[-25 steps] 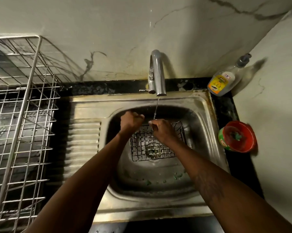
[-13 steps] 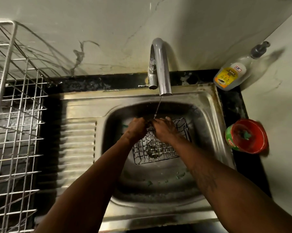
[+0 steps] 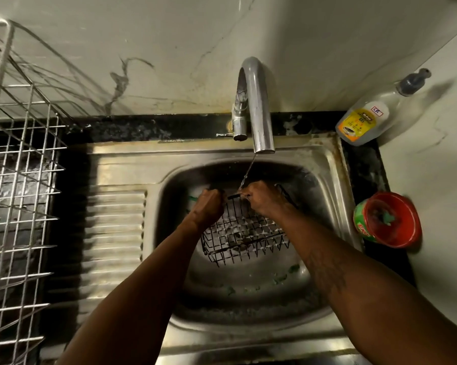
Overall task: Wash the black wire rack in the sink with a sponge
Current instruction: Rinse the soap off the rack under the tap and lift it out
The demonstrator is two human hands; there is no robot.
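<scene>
Your left hand (image 3: 209, 204) and right hand (image 3: 261, 198) both stay clenched on the black wire rack's (image 3: 244, 233) far rim — now tilted up under the tap's (image 3: 256, 106) trickle.

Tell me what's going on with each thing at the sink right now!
Tap: on, thin stream running.
Black wire rack: tilted in the sink, soapy.
Left hand: closed on the rack's top edge.
Right hand: closed on the rack, under the water.
Soap bottle: capped, leaning against the wall.
Red tub: open.
</scene>
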